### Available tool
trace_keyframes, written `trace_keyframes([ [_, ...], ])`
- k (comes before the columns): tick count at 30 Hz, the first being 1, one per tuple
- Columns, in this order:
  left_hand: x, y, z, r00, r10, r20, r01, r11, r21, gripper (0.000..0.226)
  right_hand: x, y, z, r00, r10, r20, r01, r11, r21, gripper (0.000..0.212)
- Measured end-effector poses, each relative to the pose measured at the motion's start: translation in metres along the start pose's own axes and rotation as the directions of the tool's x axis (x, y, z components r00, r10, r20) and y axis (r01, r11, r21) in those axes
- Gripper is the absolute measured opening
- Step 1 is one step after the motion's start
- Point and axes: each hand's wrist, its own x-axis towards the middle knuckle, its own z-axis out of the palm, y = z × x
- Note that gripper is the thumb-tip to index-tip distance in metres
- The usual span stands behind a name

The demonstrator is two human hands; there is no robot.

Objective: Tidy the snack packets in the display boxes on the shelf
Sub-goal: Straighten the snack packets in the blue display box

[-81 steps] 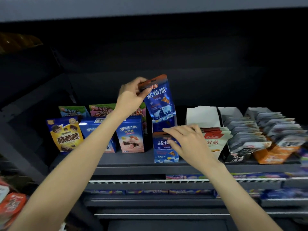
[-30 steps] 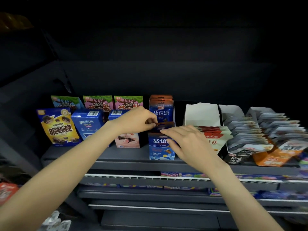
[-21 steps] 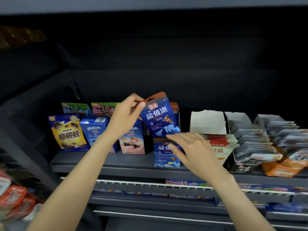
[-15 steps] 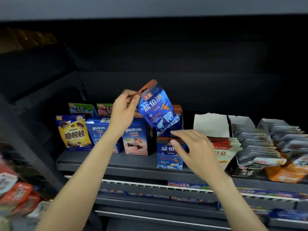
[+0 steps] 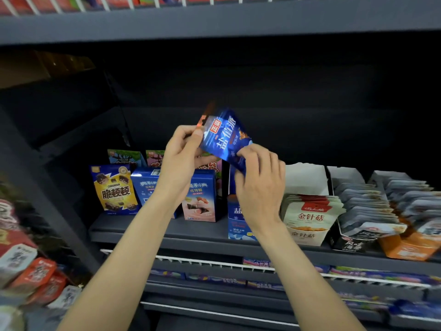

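Glossy blue foil snack packet pinched by left hand and right hand above blue cardboard display box, likely for squaring before reinsertion.

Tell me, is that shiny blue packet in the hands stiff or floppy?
Probably floppy: the blue snack packet looks bent between the left hand and the right hand. Its glossy film may be a bit slippery. Likely light, since fingertip pinches hold it.
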Motion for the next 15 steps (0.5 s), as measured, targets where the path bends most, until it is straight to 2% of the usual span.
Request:
trace_keyframes([
  [2, -0.006, 0.006, -0.004, 0.996, 0.055, 0.073, -0.057, 0.998, 0.021, 0.017, 0.002, 0.003, -0.006, 0.999, 0.037, -0.024, -0.036, 0.998, 0.055, 0.021],
  [4, -0.011, 0.009, -0.009, 0.980, 0.140, 0.138, -0.160, 0.976, 0.149, 0.020, 0.007, 0.003, -0.016, 0.969, 0.235, 0.075, -0.246, 0.939, 0.239, 0.020],
  [5, -0.012, 0.008, -0.012, 0.973, 0.168, 0.157, -0.200, 0.956, 0.216, 0.019, 0.010, 0.002, -0.023, 0.908, 0.367, 0.202, -0.418, 0.830, 0.369, 0.020],
  [6, -0.012, 0.006, -0.015, 0.971, 0.178, 0.158, -0.215, 0.941, 0.263, 0.018, 0.013, 0.001, -0.028, 0.814, 0.448, 0.370, -0.581, 0.657, 0.481, 0.022],
  [7, -0.013, 0.005, -0.018, 0.973, 0.172, 0.154, -0.211, 0.934, 0.287, 0.019, 0.015, 0.001, -0.033, 0.715, 0.466, 0.521, -0.699, 0.472, 0.538, 0.025],
  [8, -0.013, 0.002, -0.021, 0.975, 0.163, 0.151, -0.202, 0.934, 0.295, 0.020, 0.016, 0.002, -0.037, 0.643, 0.455, 0.616, -0.764, 0.334, 0.552, 0.028],
  [9, -0.014, 0.001, -0.023, 0.976, 0.154, 0.151, -0.193, 0.937, 0.293, 0.022, 0.016, 0.003, -0.039, 0.596, 0.437, 0.674, -0.800, 0.247, 0.547, 0.029],
  [11, -0.016, -0.001, -0.025, 0.980, 0.135, 0.149, -0.171, 0.949, 0.264, 0.025, 0.013, 0.003, -0.043, 0.552, 0.410, 0.726, -0.829, 0.172, 0.533, 0.029],
  [15, -0.019, -0.005, -0.027, 0.984, 0.106, 0.144, -0.133, 0.972, 0.196, 0.025, 0.006, 0.004, -0.044, 0.506, 0.429, 0.748, -0.856, 0.149, 0.494, 0.030],
])
